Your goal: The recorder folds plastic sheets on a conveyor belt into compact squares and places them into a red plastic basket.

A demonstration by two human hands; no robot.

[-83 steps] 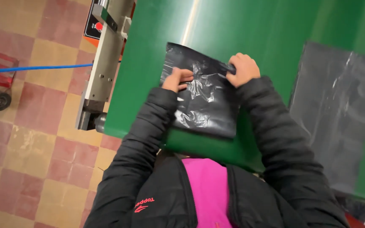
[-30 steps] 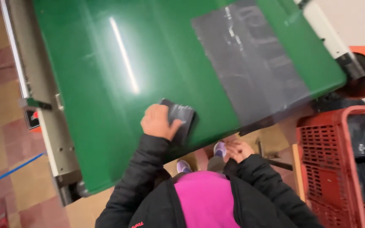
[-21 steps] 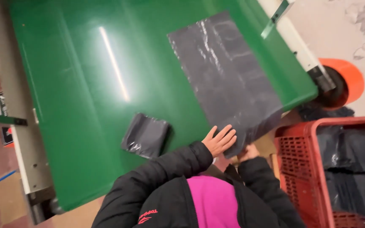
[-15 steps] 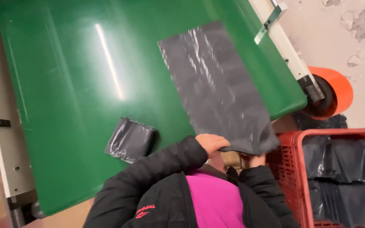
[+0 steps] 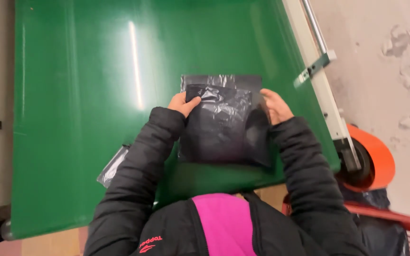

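1. Head view, surroundings: a glossy green conveyor belt (image 5: 86,95) fills the frame, with a metal side rail (image 5: 326,90) and an orange roller (image 5: 376,156) on its right, above a pale concrete floor (image 5: 395,57). A red crate (image 5: 404,227) stands at lower right.
2. A folded black plastic bag (image 5: 112,166) lies on the belt, partly under the left sleeve.
3. Hands: the left hand (image 5: 182,103) pinches the upper left corner of a black plastic bag (image 5: 221,123) lying on the belt; the right hand (image 5: 275,105) grips its right edge.
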